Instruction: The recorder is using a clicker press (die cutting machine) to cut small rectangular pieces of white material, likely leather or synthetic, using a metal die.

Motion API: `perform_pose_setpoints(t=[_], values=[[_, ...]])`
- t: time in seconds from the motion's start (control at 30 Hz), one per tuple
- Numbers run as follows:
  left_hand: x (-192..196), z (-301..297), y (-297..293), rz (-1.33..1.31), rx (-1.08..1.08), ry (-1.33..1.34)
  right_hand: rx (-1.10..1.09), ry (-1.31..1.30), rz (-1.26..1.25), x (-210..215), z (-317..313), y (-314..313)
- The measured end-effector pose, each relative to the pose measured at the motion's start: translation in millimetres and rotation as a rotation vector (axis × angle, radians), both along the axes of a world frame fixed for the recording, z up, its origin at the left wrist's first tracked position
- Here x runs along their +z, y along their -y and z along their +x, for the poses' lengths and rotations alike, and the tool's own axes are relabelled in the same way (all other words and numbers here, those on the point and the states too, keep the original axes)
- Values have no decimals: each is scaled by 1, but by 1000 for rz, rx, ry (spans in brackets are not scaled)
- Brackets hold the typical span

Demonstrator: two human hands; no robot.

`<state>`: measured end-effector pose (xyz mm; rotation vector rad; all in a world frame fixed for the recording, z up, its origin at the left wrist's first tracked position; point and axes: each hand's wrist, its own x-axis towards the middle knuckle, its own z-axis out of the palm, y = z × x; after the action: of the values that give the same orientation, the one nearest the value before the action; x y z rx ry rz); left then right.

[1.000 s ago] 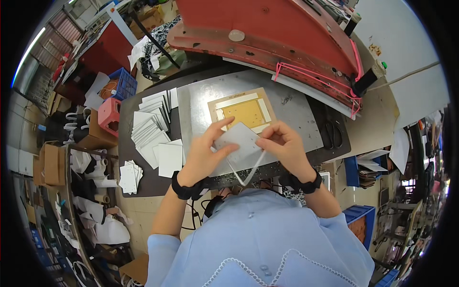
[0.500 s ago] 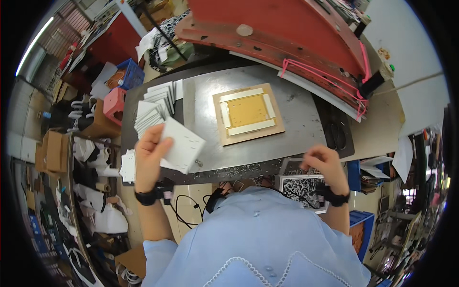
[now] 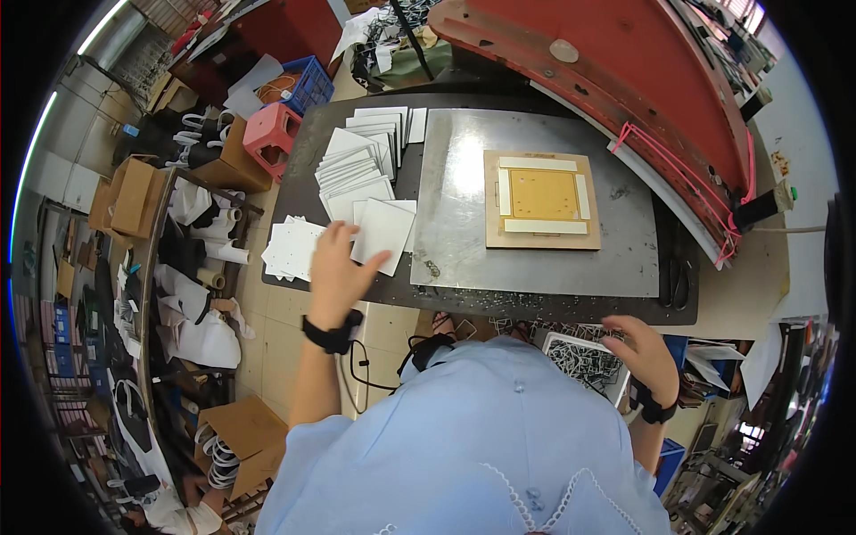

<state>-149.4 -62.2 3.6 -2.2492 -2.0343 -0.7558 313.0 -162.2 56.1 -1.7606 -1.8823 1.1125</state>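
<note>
My left hand (image 3: pixel 341 272), fingers spread, is over the near left of the work table. Its thumb overlaps the lower edge of a plain white card (image 3: pixel 387 230), and its fingertips are beside a small pile of white cards with dark marks (image 3: pixel 291 250). The hand does not close round either. My right hand (image 3: pixel 644 357) hangs over the near right side with its fingers apart and holds nothing. A yellow die in a wooden board with pale strips (image 3: pixel 542 198) lies on the metal plate (image 3: pixel 455 259). Beyond my left hand is a fanned stack of white cards (image 3: pixel 357 169).
A large red press arm (image 3: pixel 571 53) with pink cord covers the far right. Scissors (image 3: pixel 679 283) lie at the table's right end. Below the front edge stands a tray of scraps (image 3: pixel 588 361). A pink stool (image 3: pixel 270 135) and blue crate (image 3: pixel 309 86) are at far left.
The white card that my left hand held is out of its grip, and the fingers have spread. My right hand's fingers have opened. The whole view has shifted, with the table now farther right.
</note>
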Motion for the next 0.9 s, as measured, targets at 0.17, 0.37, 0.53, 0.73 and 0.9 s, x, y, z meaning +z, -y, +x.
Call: perform_pose_setpoints(t=[0.17,0.37,0.53,0.73,0.9], values=[[-13,30,4,-128,129,49,219,-12,138,9,-53,-36],[-9,7,2,-115,58,413,433,-65,156,7,-85,-62],[-12,-19,-1,-353,58,1061,497,-131,61,5,-97,-74],[-19,-15,-1,-238,-14,822,500,-176,50,2,-108,-85],[-22,-4,1,-164,-45,540,515,-193,55,-4,-110,-87]])
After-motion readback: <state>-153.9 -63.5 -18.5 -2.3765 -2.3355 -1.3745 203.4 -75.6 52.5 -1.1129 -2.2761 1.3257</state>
